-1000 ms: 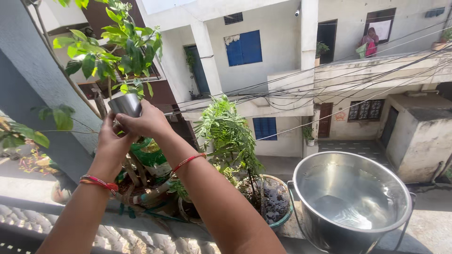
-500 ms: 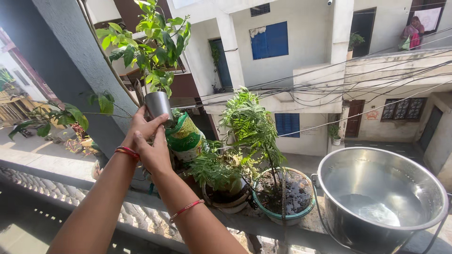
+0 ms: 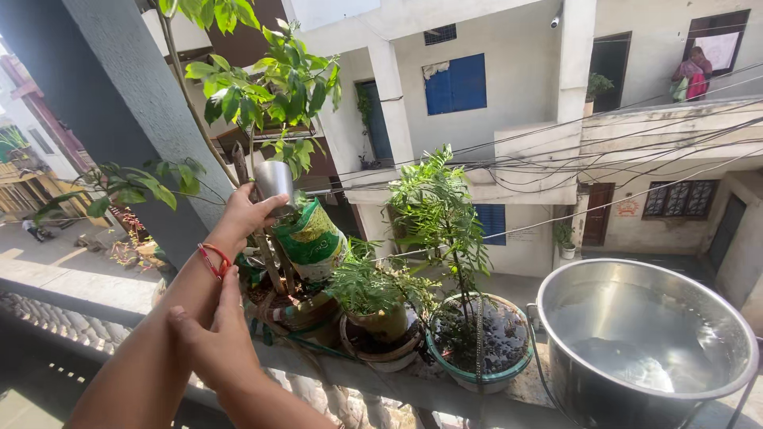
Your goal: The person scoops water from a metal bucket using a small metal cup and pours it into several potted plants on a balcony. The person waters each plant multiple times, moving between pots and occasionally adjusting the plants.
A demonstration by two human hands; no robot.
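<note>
Gripping a small steel cup (image 3: 274,178), the left hand (image 3: 248,213) is raised beside the grey pillar (image 3: 135,103), its fingers (image 3: 266,210) pinched around the cup's lower part. The cup is held upright among the leaves of the tall plant (image 3: 254,87), above the sack-wrapped pot (image 3: 310,238) on the ledge (image 3: 79,286). The right hand (image 3: 216,342) is held lower, against the left forearm, with its fingers pressed together and nothing in them. A fern-like plant (image 3: 433,214) in a green-rimmed pot (image 3: 477,373) is seen further right, and a large steel bucket (image 3: 644,342) with water is set at the ledge's right end.
</note>
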